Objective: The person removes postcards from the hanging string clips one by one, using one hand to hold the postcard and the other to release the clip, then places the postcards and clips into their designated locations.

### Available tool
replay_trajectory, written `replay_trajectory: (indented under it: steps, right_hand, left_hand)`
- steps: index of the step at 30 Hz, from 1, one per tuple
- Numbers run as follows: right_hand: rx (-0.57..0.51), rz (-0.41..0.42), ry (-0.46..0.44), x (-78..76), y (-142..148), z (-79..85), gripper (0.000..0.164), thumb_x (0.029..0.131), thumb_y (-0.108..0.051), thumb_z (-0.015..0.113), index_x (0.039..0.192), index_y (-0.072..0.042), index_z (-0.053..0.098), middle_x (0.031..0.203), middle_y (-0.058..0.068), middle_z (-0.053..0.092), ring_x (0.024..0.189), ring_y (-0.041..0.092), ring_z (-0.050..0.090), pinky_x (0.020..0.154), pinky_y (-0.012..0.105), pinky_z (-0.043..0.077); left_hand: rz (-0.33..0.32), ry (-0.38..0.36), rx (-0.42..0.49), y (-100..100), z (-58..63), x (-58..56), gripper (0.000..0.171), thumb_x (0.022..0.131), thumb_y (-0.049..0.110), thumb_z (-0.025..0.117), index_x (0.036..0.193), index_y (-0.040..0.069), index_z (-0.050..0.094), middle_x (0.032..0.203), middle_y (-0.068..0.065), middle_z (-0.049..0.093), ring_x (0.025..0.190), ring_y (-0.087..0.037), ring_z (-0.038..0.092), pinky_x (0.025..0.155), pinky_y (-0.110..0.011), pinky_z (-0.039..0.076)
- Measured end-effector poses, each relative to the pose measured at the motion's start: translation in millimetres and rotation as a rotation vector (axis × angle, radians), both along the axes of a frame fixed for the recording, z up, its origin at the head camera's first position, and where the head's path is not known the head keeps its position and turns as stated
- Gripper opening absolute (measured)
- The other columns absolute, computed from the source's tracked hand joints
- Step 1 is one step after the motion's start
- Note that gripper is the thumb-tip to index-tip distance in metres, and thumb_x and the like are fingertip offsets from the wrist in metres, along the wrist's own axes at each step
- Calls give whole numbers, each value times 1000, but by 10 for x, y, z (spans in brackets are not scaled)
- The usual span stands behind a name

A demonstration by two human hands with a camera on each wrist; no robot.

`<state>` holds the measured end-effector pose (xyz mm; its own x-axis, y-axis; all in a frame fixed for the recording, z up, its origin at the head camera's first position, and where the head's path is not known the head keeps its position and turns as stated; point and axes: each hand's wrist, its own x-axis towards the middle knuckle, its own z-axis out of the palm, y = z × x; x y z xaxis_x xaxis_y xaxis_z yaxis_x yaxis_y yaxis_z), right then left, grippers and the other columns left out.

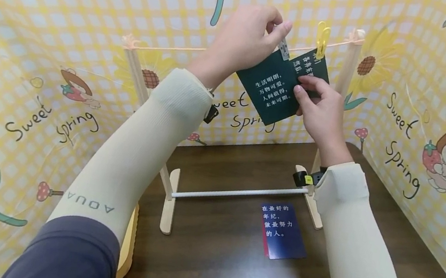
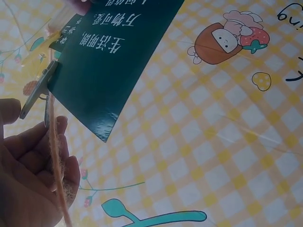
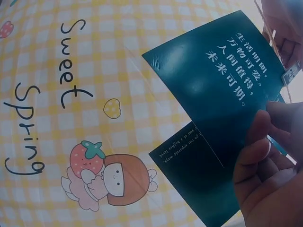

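Observation:
My left hand [image 1: 245, 35] is up at the string, its thumb and curled fingers at the handles of a silver metal clip [image 1: 283, 50]. In the left wrist view, the clip's jaws sit at the edge of a dark green card [image 2: 94, 80] beside the peach string [image 2: 56, 161]. White Chinese characters run across this card. My right hand [image 1: 321, 111] pinches the card's right edge between thumb and fingers. Partly hidden behind it, a second green card [image 3: 189, 175] hangs from a yellow clip [image 1: 322, 40] on the string.
Wooden posts [image 1: 136, 72] carry the string, with a white rod [image 1: 241, 192] joining their feet low down. A blue card [image 1: 284, 234] lies over a red-edged one on the brown table [image 1: 209, 253]. A yellow-rimmed object [image 1: 128, 245] is partly behind my left arm. Patterned cloth surrounds the table.

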<state>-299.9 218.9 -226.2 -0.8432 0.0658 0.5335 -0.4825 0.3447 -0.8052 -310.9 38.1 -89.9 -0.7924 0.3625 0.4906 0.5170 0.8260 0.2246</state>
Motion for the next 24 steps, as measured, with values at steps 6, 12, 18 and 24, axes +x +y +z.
replay_trajectory:
  steps: [6,12,18,24]
  right_hand:
    - [-19,3,18,-4,-5,16,33,97,-27,61,125,-10,65,114,3,58,66,21,56,61,26,47]
    - [-3,-10,25,-4,-23,24,32,97,-27,61,121,-8,67,115,2,57,69,26,56,62,25,46]
    - [13,-30,23,-2,-28,32,30,96,-29,61,115,-7,70,107,3,59,70,24,55,63,24,46]
    - [27,-29,16,1,-32,48,30,95,-29,64,115,-8,70,109,2,62,70,22,58,64,25,48]
  left_hand:
    - [-26,5,26,3,-7,9,43,102,46,42,120,16,66,102,1,65,82,-10,59,72,-23,47]
    - [-39,-13,44,18,-8,16,41,102,45,43,120,17,66,102,1,64,81,-11,59,72,-23,47]
    - [-58,-42,30,52,-8,26,38,102,43,45,119,16,66,103,-1,65,83,-12,58,74,-24,47]
    - [-63,-2,-22,71,-12,29,39,102,43,44,118,15,66,101,1,64,84,-10,56,74,-22,44]
